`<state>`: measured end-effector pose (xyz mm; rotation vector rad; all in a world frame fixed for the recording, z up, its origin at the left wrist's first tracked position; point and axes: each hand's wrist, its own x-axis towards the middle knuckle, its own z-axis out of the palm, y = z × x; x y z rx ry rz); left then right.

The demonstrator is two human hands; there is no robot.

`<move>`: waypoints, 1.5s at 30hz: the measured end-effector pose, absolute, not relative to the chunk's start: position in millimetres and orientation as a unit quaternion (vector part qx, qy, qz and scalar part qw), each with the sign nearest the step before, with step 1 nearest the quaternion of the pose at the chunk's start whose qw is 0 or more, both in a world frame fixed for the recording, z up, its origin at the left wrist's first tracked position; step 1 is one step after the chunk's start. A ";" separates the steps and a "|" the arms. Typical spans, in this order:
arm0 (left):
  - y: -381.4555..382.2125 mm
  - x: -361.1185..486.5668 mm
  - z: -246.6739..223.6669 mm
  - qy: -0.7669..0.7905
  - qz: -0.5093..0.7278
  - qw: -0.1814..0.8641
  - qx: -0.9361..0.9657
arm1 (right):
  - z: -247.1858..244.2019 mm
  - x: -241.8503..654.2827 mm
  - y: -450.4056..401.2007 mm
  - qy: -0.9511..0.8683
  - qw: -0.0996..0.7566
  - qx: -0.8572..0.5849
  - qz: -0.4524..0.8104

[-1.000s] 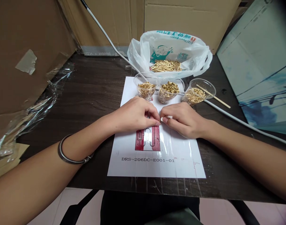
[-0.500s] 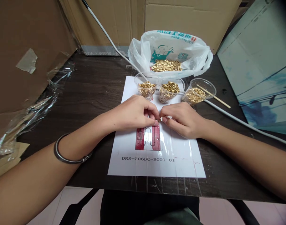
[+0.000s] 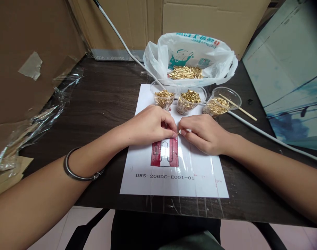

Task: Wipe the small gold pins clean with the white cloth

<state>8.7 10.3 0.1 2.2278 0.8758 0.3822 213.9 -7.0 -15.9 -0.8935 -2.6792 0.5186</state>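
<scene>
My left hand and my right hand meet fingertip to fingertip above a white printed sheet. Each pinches a tiny gold-coloured metal pin, mostly hidden by the fingers. Under them the sheet carries a red and white diagram, partly covered by my left hand. Just behind my hands stand three clear plastic cups holding small brass-coloured pieces: a left cup, a middle cup and a tilted right cup.
A white plastic bag with longer gold pins lies at the back. A thin wooden stick leans out of the right cup. A white cable crosses the dark table. Cardboard walls the back and left.
My hands stay together at nearly the same spot, with slight finger movement around the tiny pin. The whole view has shifted a little.
</scene>
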 end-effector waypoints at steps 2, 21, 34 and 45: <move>9.9 8.9 -0.1 0.343 0.148 0.354 0.858 | -15.4 213.7 -7.5 -0.926 0.127 -0.311 0.173; 9.0 7.8 -3.2 0.344 0.156 0.340 0.861 | -14.1 207.3 -22.1 -0.911 0.102 -0.379 0.123; 8.8 9.0 -0.8 0.334 0.163 0.335 0.866 | -14.2 208.2 -19.7 -0.926 0.106 -0.350 0.098; 8.8 9.0 -6.6 0.326 0.191 0.328 0.866 | -13.3 211.3 -17.7 -0.941 0.085 -0.322 0.059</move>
